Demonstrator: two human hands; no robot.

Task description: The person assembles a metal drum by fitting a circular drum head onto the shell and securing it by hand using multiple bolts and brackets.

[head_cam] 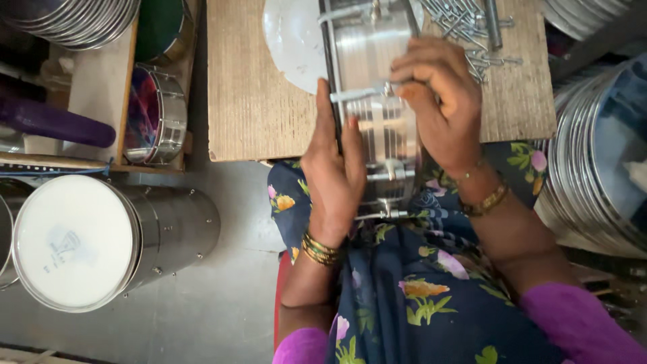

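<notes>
**Two hands on one steel drum shell**

One shiny metal drum shell (374, 101) lies on its side, partly on the wooden desk (256, 101) and partly on the person's lap. The left hand (333, 172) lies along its left edge, the fingers (323, 108) stretched flat against the rim, not curled. The right hand (438, 101) rests on top, and its fingers (404, 71) are closed around one thin metal tension rod (360, 93) on the shell. One white round drumhead (293, 40) lies on the desk, partly under the shell. One heap of metal rods and bolts (472, 27) lies at the far right corner; I cannot count them. On the floor at the left lies one finished drum (108, 236) with a white head, and one smaller drum (155, 114) stands behind it.
</notes>
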